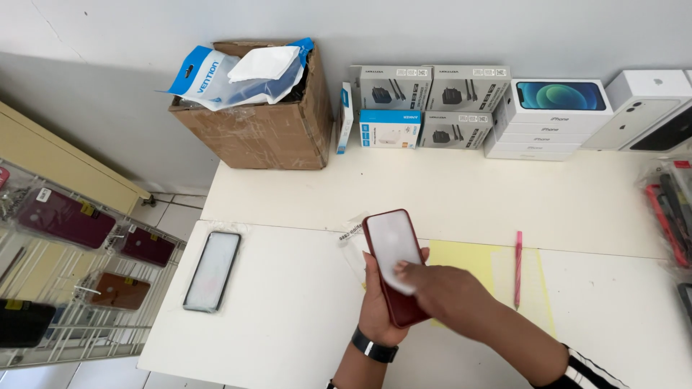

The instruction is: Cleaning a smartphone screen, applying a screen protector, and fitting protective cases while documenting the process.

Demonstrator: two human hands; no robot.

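My left hand (380, 306) holds a phone in a dark red case (393, 256) from below, screen up, over the white table (468, 194). A black band sits on that wrist. My right hand (443, 292) comes in from the lower right, and its fingers press flat on the lower part of the pale screen. A small clear plastic wrapper (351, 234) lies on the table just left of the phone's top. Under the hands lies a yellow sheet (468, 263).
A pink pen (517, 268) lies on the yellow sheet at right. A phone in clear wrap (212, 270) lies at the left. At the back stand a cardboard box (263, 122) with packaging, charger boxes (425, 108) and phone boxes (555, 119). A rack of cases (72, 252) hangs left.
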